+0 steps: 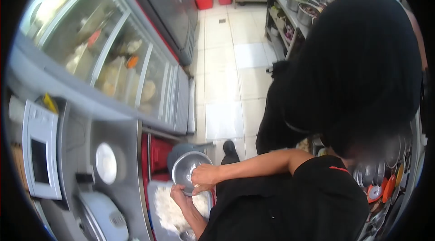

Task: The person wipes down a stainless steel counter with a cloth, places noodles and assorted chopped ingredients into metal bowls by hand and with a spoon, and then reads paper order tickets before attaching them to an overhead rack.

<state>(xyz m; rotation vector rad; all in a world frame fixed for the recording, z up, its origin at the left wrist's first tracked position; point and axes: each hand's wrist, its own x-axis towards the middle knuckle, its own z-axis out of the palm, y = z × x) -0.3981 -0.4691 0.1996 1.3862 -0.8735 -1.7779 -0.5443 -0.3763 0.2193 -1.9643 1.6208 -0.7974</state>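
Black sleeve (324, 171), 2 hands (179, 195) at metal bowl (183, 173) (the right (205, 178) apparently inside)

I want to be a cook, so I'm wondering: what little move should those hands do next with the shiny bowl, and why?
Maybe draw the metal bowl further over the tub of white food: the bowl seems to reach past the tub's edge while the right hand is inside and the left hand is at the rim, so spills might miss.
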